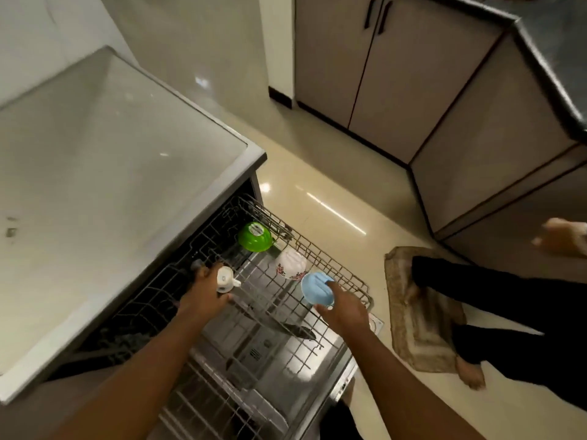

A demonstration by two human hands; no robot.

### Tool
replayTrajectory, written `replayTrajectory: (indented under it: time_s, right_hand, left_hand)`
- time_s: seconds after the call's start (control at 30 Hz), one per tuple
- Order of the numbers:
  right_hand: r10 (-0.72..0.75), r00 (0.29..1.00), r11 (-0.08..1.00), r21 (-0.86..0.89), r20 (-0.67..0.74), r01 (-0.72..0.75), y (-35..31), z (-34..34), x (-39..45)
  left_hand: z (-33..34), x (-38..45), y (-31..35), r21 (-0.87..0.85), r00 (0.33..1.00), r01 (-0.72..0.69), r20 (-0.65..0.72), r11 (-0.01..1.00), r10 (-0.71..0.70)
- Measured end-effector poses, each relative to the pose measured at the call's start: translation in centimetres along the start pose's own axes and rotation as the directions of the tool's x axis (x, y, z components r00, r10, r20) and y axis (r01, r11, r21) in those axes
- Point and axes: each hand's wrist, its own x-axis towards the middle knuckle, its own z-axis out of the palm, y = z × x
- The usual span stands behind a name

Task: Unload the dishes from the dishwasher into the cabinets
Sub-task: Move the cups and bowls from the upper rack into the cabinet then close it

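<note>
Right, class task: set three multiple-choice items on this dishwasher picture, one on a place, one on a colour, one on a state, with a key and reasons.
1. Where does the green bowl sit?
A. at the far end of the upper rack
B. on the floor mat
C. on the countertop

2. What colour is the bowl under the right hand?
A. red
B. light blue
C. black

3. What is the left hand doing?
A. hanging idle
B. holding a white cup
C. pressing the door

Key: 1 A, it lies among the rack wires beyond the flowered bowl; 2 B, the blue bowl shows between the fingers; 3 B, the fingers wrap the cup.
</note>
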Motion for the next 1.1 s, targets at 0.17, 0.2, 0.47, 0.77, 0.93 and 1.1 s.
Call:
replayTrajectory:
  time_s: [0.17,0.2,0.47,0.77,0.93,1.1]
  right_hand:
    - [-0.039,0.999,0.985,-0.169,0.02,0.042,1.0,2.5,5.6]
    - [-0.036,0.999,0.981,-0.191,0.022,0.04,1.1,3.2,6.4]
    - [0.063,0.997,0.995,-0.082,0.032,-0.061,1.9,7.0,9.0]
    - [0.058,0.998,0.988,0.144,-0.006,-0.057,1.9,9.0,6.6]
    - [0.028,0.997,0.971,0.239,-0.074,-0.01,1.1,8.4,2.5]
    - [0.028,0.989,0.939,0.342,-0.143,0.023,0.4,6.9,-3.1]
  left_hand:
    - [3.5,5.2,-0.8,0.002,0.998,0.058,-0.028,0.998,-0.058]
    - [4.2,6.1,-1.1,0.002,0.998,0.058,-0.035,0.998,-0.058]
    - [7.8,9.4,-4.9,0.025,0.998,0.058,-0.02,0.998,-0.058]
    - [6.9,6.8,-4.9,0.098,0.994,-0.024,-0.104,0.995,0.034]
    - [4.8,0.5,-3.1,0.131,0.985,-0.135,-0.088,0.982,0.147]
    - [3.9,-4.6,-2.9,0.132,0.965,-0.26,-0.001,0.957,0.262]
